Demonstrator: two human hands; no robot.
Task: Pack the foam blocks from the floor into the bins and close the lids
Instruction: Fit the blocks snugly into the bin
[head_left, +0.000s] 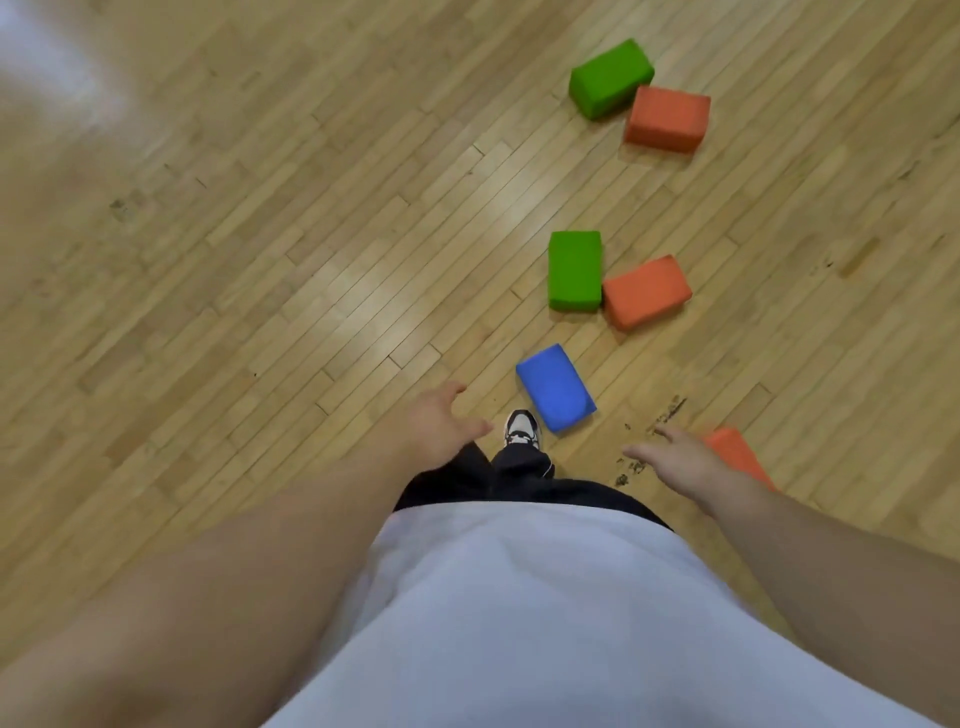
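Note:
Several foam blocks lie on the wooden floor (260, 260). A blue block (556, 387) is nearest, just ahead of my shoe (522, 427). Beyond it a green block (574, 270) touches an orange block (647, 292). Farther off, another green block (609, 78) sits against an orange block (667, 118). A third orange block (737, 454) is partly hidden behind my right hand (680, 460). My right hand is empty, fingers spread. My left hand (441, 421) hangs empty with relaxed fingers, left of the blue block. No bins are in view.
The floor to the left and far side is bare wood with a bright glare patch (47, 62) at the top left. Dark scuff marks (660, 421) lie between the blue block and my right hand.

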